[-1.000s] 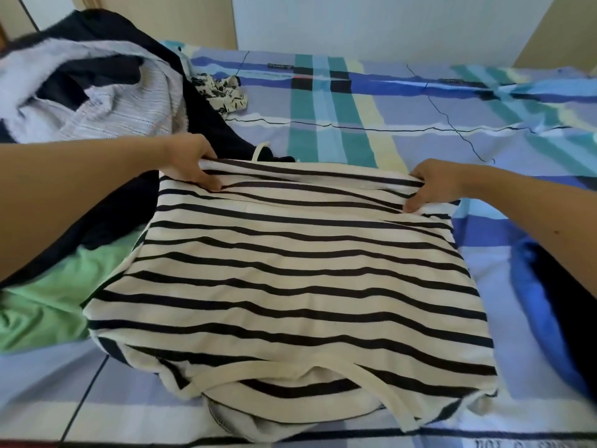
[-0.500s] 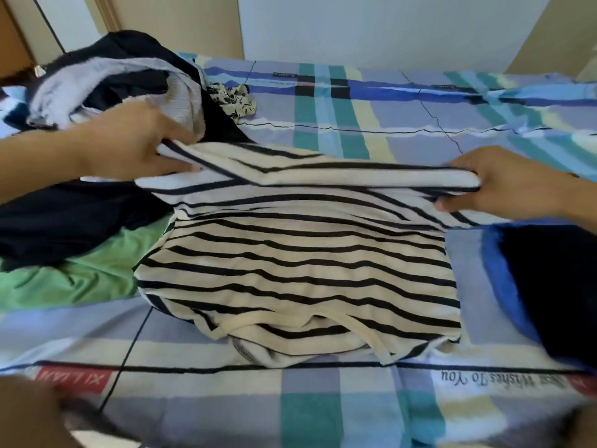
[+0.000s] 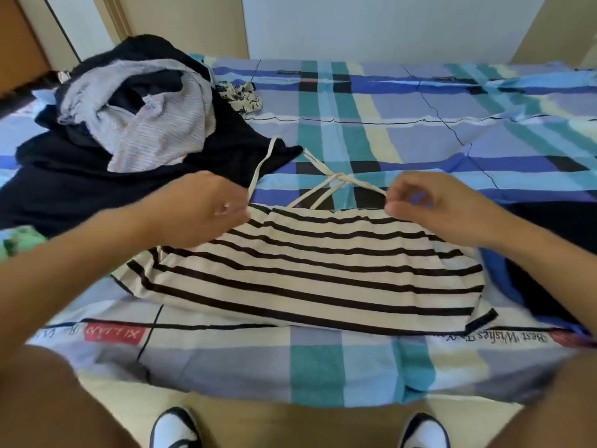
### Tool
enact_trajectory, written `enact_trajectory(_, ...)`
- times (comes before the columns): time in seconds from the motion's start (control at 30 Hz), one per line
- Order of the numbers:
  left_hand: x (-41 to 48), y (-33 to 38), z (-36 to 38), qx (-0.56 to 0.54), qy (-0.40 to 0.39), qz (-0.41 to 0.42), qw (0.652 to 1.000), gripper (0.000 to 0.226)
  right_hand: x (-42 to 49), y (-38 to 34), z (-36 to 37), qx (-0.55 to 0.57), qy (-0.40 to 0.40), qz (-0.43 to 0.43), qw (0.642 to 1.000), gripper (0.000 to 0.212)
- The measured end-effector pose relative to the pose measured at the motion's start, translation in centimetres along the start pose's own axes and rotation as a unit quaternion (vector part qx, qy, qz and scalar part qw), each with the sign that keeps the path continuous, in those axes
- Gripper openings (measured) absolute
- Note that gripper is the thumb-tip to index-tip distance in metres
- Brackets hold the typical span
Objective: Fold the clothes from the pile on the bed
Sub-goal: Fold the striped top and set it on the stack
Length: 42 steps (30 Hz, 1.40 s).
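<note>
A cream top with black stripes (image 3: 310, 273) lies folded flat on the plaid bed sheet (image 3: 420, 130), its thin straps (image 3: 326, 179) trailing away from me. My left hand (image 3: 200, 211) pinches the far left corner where a strap begins. My right hand (image 3: 436, 205), fingers curled, pinches the far right corner at the other strap. The pile of clothes (image 3: 129, 130), dark garments with a pale grey striped one on top, sits at the back left, touching my left hand's side.
A green garment (image 3: 19, 240) peeks out at the left edge. A dark garment with blue trim (image 3: 549, 253) lies right of the top. A small patterned cloth (image 3: 242, 95) sits behind the pile. My knees and shoes show below the bed's near edge.
The far half of the striped top has been brought over toward me, so it now lies folded with the straps exposed. Both hands have moved back to its far corners.
</note>
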<state>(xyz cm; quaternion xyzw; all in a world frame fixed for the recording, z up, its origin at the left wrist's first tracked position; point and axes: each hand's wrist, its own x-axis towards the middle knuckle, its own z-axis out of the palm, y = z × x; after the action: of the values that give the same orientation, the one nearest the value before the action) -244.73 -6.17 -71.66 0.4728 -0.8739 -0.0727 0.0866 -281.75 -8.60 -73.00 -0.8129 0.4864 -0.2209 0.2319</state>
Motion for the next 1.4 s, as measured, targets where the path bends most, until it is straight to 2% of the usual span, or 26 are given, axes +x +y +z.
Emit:
enact_trajectory(0.07, 1.6, 0.2, 2.5, 0.026, 0.025, -0.023, 0.999, 0.03, 0.7, 0.2, 2.2, -0.016, 0.018, 0.009, 1.0, 0.04)
enact_trajectory(0.13, 2.6, -0.5, 5.0, 0.071, -0.017, -0.076, 0.994, 0.041, 0.7, 0.8, 4.1, -0.07, -0.047, 0.028, 0.996, 0.066)
enact_trajectory(0.2, 2.5, -2.7, 6.5, 0.087, -0.059, -0.136, 0.985, 0.045, 0.6, 2.2, 5.0, -0.14, -0.108, 0.065, 0.982, 0.076)
enact_trajectory(0.27, 1.9, -4.4, 7.1, 0.095, -0.067, -0.152, 0.982, 0.042, 1.0, 3.6, 4.5, -0.152, -0.112, 0.113, 0.975, 0.061)
enact_trajectory(0.33, 2.0, -5.7, 7.1, 0.099, -0.041, -0.149, 0.983, 0.044, 1.5, 4.8, 3.3, -0.126, -0.115, 0.152, 0.974, 0.042)
enact_trajectory(0.4, 2.3, -6.4, 6.8, 0.111, -0.019, -0.158, 0.981, 0.045, 1.3, 5.6, 1.9, -0.1, -0.163, 0.182, 0.965, 0.037)
enact_trajectory(0.47, 2.5, -7.1, 6.6, 0.117, 0.003, -0.163, 0.98, 0.045, 1.1, 6.3, 0.4, -0.074, -0.177, 0.19, 0.963, 0.032)
enact_trajectory(0.57, 2.7, -7.6, 6.9, 0.128, 0.006, -0.194, 0.973, 0.048, 1.1, 7.2, -0.7, -0.008, -0.067, 0.188, 0.98, 0.029)
enact_trajectory(0.63, 2.8, -7.3, 7.6, 0.194, -0.011, -0.225, 0.955, 0.054, 1.2, 8.0, -0.7, 0.037, 0.006, 0.19, 0.981, 0.025)
enact_trajectory(0.67, 3.0, -6.8, 8.0, 0.238, -0.016, -0.235, 0.942, 0.059, 1.1, 8.2, -0.7, 0.05, 0.011, 0.199, 0.979, 0.024)
enact_trajectory(0.73, 3.4, -4.9, 8.7, 0.27, 0.011, -0.233, 0.934, 0.067, 0.7, 8.7, -1.2, 0.057, -0.046, 0.24, 0.968, 0.037)
enact_trajectory(0.8, 4.1, -1.8, 9.1, 0.208, 0.052, -0.174, 0.961, 0.074, 0.0, 9.3, -2.1, 0.111, -0.125, 0.283, 0.944, 0.058)
enact_trajectory(0.87, 4.8, 2.2, 9.8, 0.102, 0.079, -0.064, 0.99, 0.074, -0.7, 9.9, -2.7, 0.216, -0.174, 0.296, 0.914, 0.067)
enact_trajectory(0.97, 5.1, 7.3, 12.0, 0.019, 0.043, 0.042, 0.998, 0.075, -1.2, 10.4, -2.6, 0.29, -0.209, 0.286, 0.889, 0.072)
enact_trajectory(1.07, 4.8, 9.5, 15.0, 0.035, -0.057, 0.046, 0.997, 0.079, -1.5, 10.1, -1.9, 0.321, -0.2, 0.289, 0.88, 0.07)
enact_trajectory(1.13, 5.0, 9.6, 15.7, 0.048, -0.093, 0.031, 0.994, 0.082, -1.6, 9.6, -1.4, 0.338, -0.165, 0.292, 0.879, 0.065)
enact_trajectory(1.23, 5.7, 9.7, 14.1, -0.042, -0.122, 0.011, 0.992, 0.082, -1.4, 7.6, -1.4, 0.341, -0.1, 0.302, 0.885, 0.053)
enact_trajectory(1.3, 6.2, 10.2, 12.2, -0.198, -0.084, -0.035, 0.976, 0.07, -1.0, 5.5, -1.7, 0.352, -0.059, 0.296, 0.886, 0.056)
enact_trajectory(1.33, 6.5, 10.7, 11.2, -0.289, -0.052, -0.072, 0.953, 0.064, -0.8, 4.3, -1.7, 0.363, -0.037, 0.285, 0.886, 0.061)
enact_trajectory(1.37, 6.8, 11.0, 10.1, -0.387, -0.031, -0.108, 0.915, 0.061, -0.5, 3.0, -1.5, 0.383, -0.02, 0.267, 0.884, 0.065)
enact_trajectory(1.4, 7.0, 11.3, 9.1, -0.49, -0.023, -0.135, 0.861, 0.059, -0.2, 1.5, -1.0, 0.414, -0.017, 0.241, 0.878, 0.067)
